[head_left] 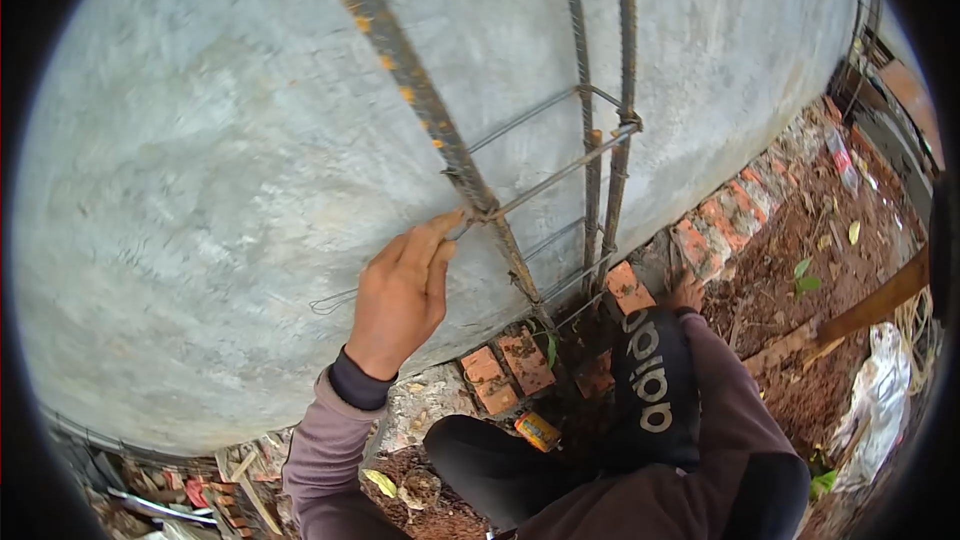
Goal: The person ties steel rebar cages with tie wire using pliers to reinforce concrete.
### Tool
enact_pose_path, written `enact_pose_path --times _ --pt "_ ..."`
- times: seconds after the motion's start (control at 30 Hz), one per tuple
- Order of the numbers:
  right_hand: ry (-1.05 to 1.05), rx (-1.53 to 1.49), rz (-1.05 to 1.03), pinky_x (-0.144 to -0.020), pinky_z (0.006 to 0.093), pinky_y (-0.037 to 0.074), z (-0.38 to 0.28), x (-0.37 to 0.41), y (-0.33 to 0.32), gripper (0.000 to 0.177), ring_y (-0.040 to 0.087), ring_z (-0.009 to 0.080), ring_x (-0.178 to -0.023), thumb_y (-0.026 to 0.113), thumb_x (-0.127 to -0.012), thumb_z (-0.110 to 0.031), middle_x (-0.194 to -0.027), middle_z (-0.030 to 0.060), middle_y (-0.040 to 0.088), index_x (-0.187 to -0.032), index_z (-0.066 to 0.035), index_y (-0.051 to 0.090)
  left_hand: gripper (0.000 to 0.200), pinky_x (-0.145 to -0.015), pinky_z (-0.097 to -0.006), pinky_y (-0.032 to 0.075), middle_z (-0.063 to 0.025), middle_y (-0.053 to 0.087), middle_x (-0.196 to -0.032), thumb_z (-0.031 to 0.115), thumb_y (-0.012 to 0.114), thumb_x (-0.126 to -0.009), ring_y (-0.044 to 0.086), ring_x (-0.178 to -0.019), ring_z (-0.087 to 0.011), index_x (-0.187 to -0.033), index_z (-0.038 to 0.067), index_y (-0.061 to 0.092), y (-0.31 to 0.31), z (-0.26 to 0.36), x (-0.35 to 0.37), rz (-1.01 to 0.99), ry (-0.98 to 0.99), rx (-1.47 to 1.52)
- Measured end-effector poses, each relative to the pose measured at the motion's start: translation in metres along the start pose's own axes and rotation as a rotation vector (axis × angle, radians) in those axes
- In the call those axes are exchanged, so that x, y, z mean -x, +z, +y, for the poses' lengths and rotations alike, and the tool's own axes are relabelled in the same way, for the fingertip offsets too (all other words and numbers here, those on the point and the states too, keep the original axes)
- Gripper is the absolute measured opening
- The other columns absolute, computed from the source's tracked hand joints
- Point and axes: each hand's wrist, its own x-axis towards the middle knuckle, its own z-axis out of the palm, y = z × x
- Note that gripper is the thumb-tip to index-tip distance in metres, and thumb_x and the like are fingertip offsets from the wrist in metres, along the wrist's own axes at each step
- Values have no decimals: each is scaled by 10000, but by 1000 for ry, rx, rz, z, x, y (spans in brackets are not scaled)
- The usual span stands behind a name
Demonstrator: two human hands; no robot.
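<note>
My left hand (pixel 400 285) is closed, its fingertips pinched around a thin wire (pixel 335 302) whose looped end sticks out to the left. The fingertips are beside a tie joint where a bent metal stirrup (pixel 555 180) meets the nearest ribbed steel bar (pixel 405 75). Two more upright bars (pixel 618 60) stand behind, joined by the same stirrup. Low on the right, my right hand (pixel 687 293) is at the brick edging beside a brick (pixel 628 287); its fingers are mostly hidden.
A curved grey plastered wall (pixel 220 160) rises behind the bars. Bricks (pixel 505 370) line its foot. A yellow-orange can (pixel 538 431) lies by my legs. To the right are reddish soil, a wooden board (pixel 875 295), a plastic bottle (pixel 842 160) and a silvery sheet (pixel 875 400).
</note>
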Motion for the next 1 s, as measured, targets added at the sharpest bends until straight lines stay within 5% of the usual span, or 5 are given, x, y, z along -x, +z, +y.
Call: enact_pose_path --times 0.27,0.4,0.53,0.73,1.0 --pt "209 -1301 -565 -666 361 456 33 7 -73 349 579 205 -692 689 -888 -280 -766 57 588 -1095 -5 633 212 -588 -354 482 -164 664 -787 17 585 -920 607 -591 -268 -1108 10 683 -3 -15 6 12 20 180" --pt "-424 -1276 -211 -539 307 416 1 167 -146 257 569 158 -625 700 -846 -168 -791 65 621 -1035 1 662 220 -558 -357 456 -174 636 -723 10 579 -911 562 -519 -247 -1102 -5 686 -14 -19 4 -24 -7 188" --pt "-424 -1234 -776 -473 245 428 -48 316 -198 343 555 146 -506 633 -930 -117 -902 120 674 -1238 29 604 227 -557 -350 450 -177 631 -724 -3 566 -907 561 -525 -224 -1097 -19 688 -18 -21 4 -71 -15 210" --pt "-537 -1219 -1373 -852 371 583 -172 373 -131 589 715 274 -950 468 -1021 -36 -1165 181 625 -1556 -30 223 274 -592 -320 479 -162 663 -771 -30 536 -885 611 -615 -205 -1114 -24 687 -11 -37 8 -57 56 283" --pt "-734 -1886 -1432 -1177 541 299 -283 381 -109 815 416 397 -1386 480 -951 47 -1525 221 334 -1595 -142 17 326 -591 -289 488 -127 707 -825 -40 504 -876 618 -650 -137 -1135 -1 698 -25 -30 4 -167 -73 283"
